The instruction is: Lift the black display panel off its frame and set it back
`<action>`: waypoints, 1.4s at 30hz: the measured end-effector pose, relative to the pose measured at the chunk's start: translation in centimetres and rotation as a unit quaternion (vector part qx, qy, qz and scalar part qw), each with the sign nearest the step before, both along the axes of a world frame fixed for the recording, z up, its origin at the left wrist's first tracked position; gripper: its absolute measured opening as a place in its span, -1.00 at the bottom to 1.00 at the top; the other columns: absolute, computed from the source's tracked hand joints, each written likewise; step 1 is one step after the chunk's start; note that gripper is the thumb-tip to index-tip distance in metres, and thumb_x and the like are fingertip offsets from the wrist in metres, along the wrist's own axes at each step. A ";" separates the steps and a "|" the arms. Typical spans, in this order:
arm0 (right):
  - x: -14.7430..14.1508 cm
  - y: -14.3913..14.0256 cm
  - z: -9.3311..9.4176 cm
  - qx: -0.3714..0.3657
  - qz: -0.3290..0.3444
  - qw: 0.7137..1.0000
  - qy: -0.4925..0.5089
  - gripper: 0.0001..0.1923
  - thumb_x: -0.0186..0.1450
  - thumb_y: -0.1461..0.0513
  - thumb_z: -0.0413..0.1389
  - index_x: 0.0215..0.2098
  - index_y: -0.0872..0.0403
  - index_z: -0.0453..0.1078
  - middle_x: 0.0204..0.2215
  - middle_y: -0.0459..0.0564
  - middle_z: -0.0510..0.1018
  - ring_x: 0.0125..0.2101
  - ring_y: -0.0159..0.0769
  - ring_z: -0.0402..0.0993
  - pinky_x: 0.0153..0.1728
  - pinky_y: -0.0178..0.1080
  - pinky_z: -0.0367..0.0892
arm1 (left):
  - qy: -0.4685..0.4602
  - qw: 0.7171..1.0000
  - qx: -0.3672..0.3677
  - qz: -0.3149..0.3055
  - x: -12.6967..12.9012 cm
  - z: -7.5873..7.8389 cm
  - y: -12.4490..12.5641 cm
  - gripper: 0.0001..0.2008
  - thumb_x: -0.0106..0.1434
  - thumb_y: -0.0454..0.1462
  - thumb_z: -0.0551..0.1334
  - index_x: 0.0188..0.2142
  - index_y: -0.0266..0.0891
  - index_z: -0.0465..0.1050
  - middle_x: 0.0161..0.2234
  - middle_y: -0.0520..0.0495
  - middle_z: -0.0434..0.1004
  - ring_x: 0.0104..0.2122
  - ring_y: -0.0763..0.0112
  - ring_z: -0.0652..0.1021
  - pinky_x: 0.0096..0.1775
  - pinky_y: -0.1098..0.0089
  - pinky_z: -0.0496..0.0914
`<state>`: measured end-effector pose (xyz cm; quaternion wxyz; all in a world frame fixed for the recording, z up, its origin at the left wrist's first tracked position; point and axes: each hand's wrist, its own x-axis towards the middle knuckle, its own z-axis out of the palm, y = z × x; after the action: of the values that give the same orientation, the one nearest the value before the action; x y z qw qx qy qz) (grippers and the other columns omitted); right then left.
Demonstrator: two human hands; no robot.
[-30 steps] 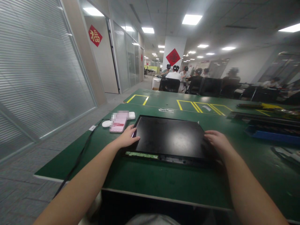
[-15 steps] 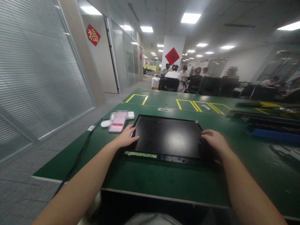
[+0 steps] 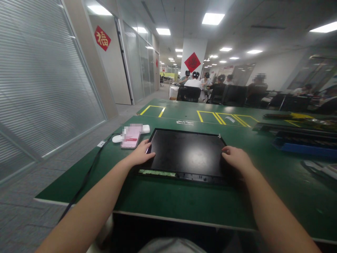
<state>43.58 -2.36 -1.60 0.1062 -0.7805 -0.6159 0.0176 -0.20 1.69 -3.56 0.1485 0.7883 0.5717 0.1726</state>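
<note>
The black screen (image 3: 184, 151) lies on the worktop (image 3: 181, 200). The left hand (image 3: 140, 154) grips its left edge, thumb on top. The right hand (image 3: 237, 160), fingers bent, touches the right edge; I can't tell if it squeezes.

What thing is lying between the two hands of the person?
In the head view, a black flat panel lies between the left hand and the right hand; a green strip shows along its near edge.

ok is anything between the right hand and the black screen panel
Nothing visible: the fingers of the right hand are at the right edge of the black screen panel. The phone lies to its left.
</note>
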 end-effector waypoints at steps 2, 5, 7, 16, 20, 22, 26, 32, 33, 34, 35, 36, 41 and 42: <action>-0.3 0.0 0.0 -0.001 -0.004 1.000 -0.012 -0.63 0.19 0.12 0.06 -0.10 0.01 0.54 -0.17 0.11 0.61 -0.14 -0.01 0.52 -0.21 -0.14 0.34 | -0.006 1.000 0.003 -0.001 0.0 0.0 0.0 -0.29 0.11 0.01 0.18 0.14 -0.42 0.35 0.30 -0.41 0.11 0.28 -0.11 0.21 0.26 0.07 0.12; -0.5 -0.1 0.1 0.006 -0.022 1.000 -0.012 -0.65 0.19 0.13 0.05 -0.13 -0.02 0.56 -0.18 0.09 0.62 -0.16 -0.04 0.53 -0.23 -0.16 0.34 | -0.011 1.000 0.009 -0.005 -0.1 -0.2 0.1 -0.32 0.10 0.00 0.19 0.12 -0.38 0.36 0.30 -0.38 0.14 0.28 -0.09 0.22 0.25 0.06 0.12; -0.5 -0.1 0.1 0.011 -0.030 0.999 -0.001 -0.66 0.19 0.14 0.05 -0.14 -0.03 0.56 -0.19 0.07 0.62 -0.17 -0.05 0.53 -0.25 -0.17 0.35 | -0.009 1.000 0.009 -0.005 -0.1 -0.2 0.1 -0.31 0.10 0.01 0.19 0.13 -0.38 0.35 0.30 -0.38 0.14 0.28 -0.09 0.21 0.26 0.06 0.12; 1.7 -0.3 0.6 0.152 -0.079 0.974 0.149 -0.70 0.16 0.10 0.08 -0.25 0.02 0.57 -0.30 0.03 0.64 -0.23 -0.13 0.53 -0.23 -0.21 0.34 | 0.000 1.000 0.009 -0.007 -0.1 -0.1 -0.1 -0.33 0.13 0.00 0.18 0.14 -0.37 0.35 0.30 -0.37 0.14 0.28 -0.08 0.21 0.26 0.08 0.12; 3.0 0.0 0.1 0.161 -0.094 0.956 0.226 -0.70 0.14 0.13 0.09 -0.24 0.05 0.56 -0.40 0.01 0.63 -0.30 -0.17 0.56 -0.21 -0.21 0.35 | 0.001 1.000 0.015 -0.009 -0.3 0.0 0.0 -0.32 0.14 -0.01 0.18 0.17 -0.34 0.31 0.29 -0.34 0.16 0.28 -0.06 0.22 0.25 0.06 0.12; 3.3 0.3 -0.3 0.126 -0.100 0.962 0.220 -0.71 0.12 0.16 0.11 -0.24 0.06 0.56 -0.38 0.03 0.64 -0.28 -0.15 0.56 -0.22 -0.19 0.35 | 0.007 1.000 0.026 0.003 -0.4 -0.1 0.1 -0.32 0.15 -0.01 0.16 0.18 -0.36 0.29 0.28 -0.36 0.18 0.27 -0.06 0.23 0.25 0.06 0.12; 3.7 0.9 -1.0 0.066 -0.104 0.974 0.190 -0.71 0.09 0.20 0.13 -0.24 0.08 0.56 -0.23 0.09 0.63 -0.19 -0.08 0.53 -0.18 -0.16 0.35 | 0.031 0.998 0.039 0.031 -0.6 -0.4 0.6 -0.39 0.20 -0.05 0.09 0.12 -0.43 0.34 0.24 -0.39 0.27 0.25 -0.06 0.26 0.24 0.07 0.13; 4.2 1.3 -1.3 0.035 -0.118 0.977 0.177 -0.60 0.11 0.17 0.14 -0.11 0.15 0.52 -0.12 0.18 0.59 -0.11 -0.04 0.51 -0.10 -0.14 0.36 | 0.043 0.998 0.025 0.046 -0.9 -0.8 1.2 -0.49 0.24 -0.16 0.01 0.03 -0.44 0.45 0.24 -0.36 0.30 0.26 0.02 0.27 0.26 0.17 0.14; 4.2 1.2 -1.4 0.028 -0.117 0.977 0.176 -0.59 0.10 0.17 0.14 -0.11 0.16 0.52 -0.11 0.19 0.59 -0.10 -0.02 0.51 -0.10 -0.14 0.36 | 0.042 0.998 0.025 0.049 -0.9 -0.8 1.2 -0.49 0.23 -0.18 0.00 0.03 -0.46 0.45 0.24 -0.38 0.29 0.26 0.02 0.28 0.26 0.18 0.14; 4.2 1.1 -1.5 0.023 -0.113 0.978 0.176 -0.60 0.10 0.17 0.14 -0.12 0.16 0.53 -0.12 0.20 0.59 -0.11 -0.02 0.51 -0.11 -0.13 0.37 | 0.041 0.998 0.026 0.051 -0.9 -0.8 1.2 -0.50 0.23 -0.20 0.00 0.02 -0.47 0.46 0.24 -0.38 0.30 0.25 0.02 0.29 0.26 0.18 0.14; 4.2 1.1 -1.6 0.019 -0.106 0.978 0.176 -0.61 0.09 0.17 0.15 -0.13 0.15 0.53 -0.14 0.20 0.60 -0.12 -0.02 0.52 -0.13 -0.13 0.37 | 0.041 0.998 0.029 0.050 -0.9 -0.8 1.2 -0.51 0.22 -0.22 0.00 0.02 -0.46 0.47 0.23 -0.37 0.31 0.25 0.02 0.29 0.26 0.17 0.14; 4.1 1.0 -1.8 0.017 -0.097 0.979 0.176 -0.62 0.09 0.17 0.15 -0.15 0.14 0.54 -0.17 0.19 0.61 -0.15 -0.03 0.53 -0.16 -0.13 0.38 | 0.039 0.998 0.032 0.047 -0.9 -0.7 1.2 -0.51 0.21 -0.24 0.00 0.01 -0.44 0.48 0.22 -0.35 0.33 0.25 0.04 0.30 0.26 0.17 0.15; 3.9 1.0 -2.5 0.010 -0.088 0.986 0.142 -0.60 0.09 0.21 0.12 -0.11 0.13 0.52 -0.18 0.16 0.60 -0.17 -0.08 0.53 -0.24 -0.21 0.37 | -0.017 0.998 0.039 0.035 -0.6 0.0 1.0 -0.56 0.16 -0.29 0.03 -0.06 -0.36 0.55 0.16 -0.26 0.43 0.19 0.05 0.38 0.23 0.18 0.20; 3.9 1.1 -2.6 0.009 -0.091 0.986 0.140 -0.61 0.10 0.21 0.12 -0.11 0.12 0.51 -0.18 0.14 0.60 -0.17 -0.10 0.53 -0.25 -0.23 0.36 | -0.037 0.998 0.037 0.038 -0.5 0.2 0.9 -0.57 0.15 -0.30 0.04 -0.09 -0.35 0.57 0.13 -0.26 0.46 0.17 0.04 0.40 0.22 0.17 0.22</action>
<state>47.45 -1.28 -4.21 0.1992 -0.8220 -0.5218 0.1115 -0.73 2.56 -3.35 0.1335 0.7639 0.5886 0.2286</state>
